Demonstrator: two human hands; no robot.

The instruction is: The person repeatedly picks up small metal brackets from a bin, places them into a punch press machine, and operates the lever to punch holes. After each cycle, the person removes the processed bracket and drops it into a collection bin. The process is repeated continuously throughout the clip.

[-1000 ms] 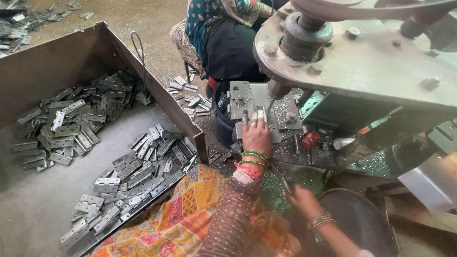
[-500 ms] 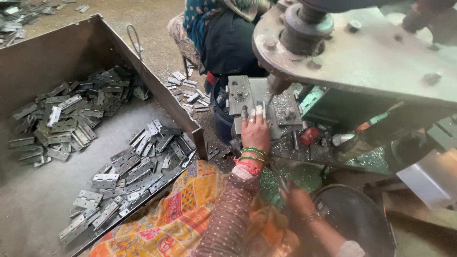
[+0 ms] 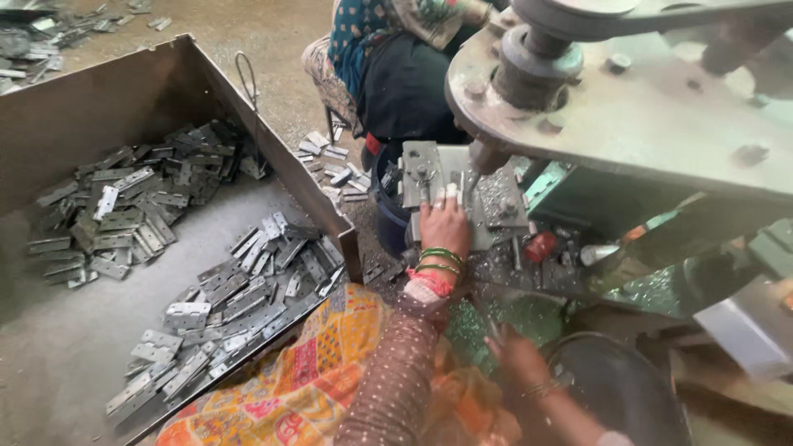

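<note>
My left hand [image 3: 443, 227], with green bangles on the wrist, lies on the grey die block [image 3: 423, 169] of a heavy press [image 3: 644, 116], just under its round ram [image 3: 520, 58]. Its fingertips press on a small flat metal hinge plate there, which the fingers mostly hide. My right hand [image 3: 516, 355] is low at the right, by the rim of a dark round pan [image 3: 619, 388]. It is blurred and its fingers are loosely curled. What it holds, if anything, is unclear.
A large rusty metal tray [image 3: 124, 91] on the left holds two heaps of grey hinge plates [image 3: 239, 306]. More hinge plates [image 3: 330, 165] lie on the floor. Another person [image 3: 396, 74] in dark and patterned clothes sits behind the press. My orange patterned cloth [image 3: 306, 388] covers my lap.
My left hand stays on the die block. My right hand has drifted slightly left and lower, beside the dark pan.
</note>
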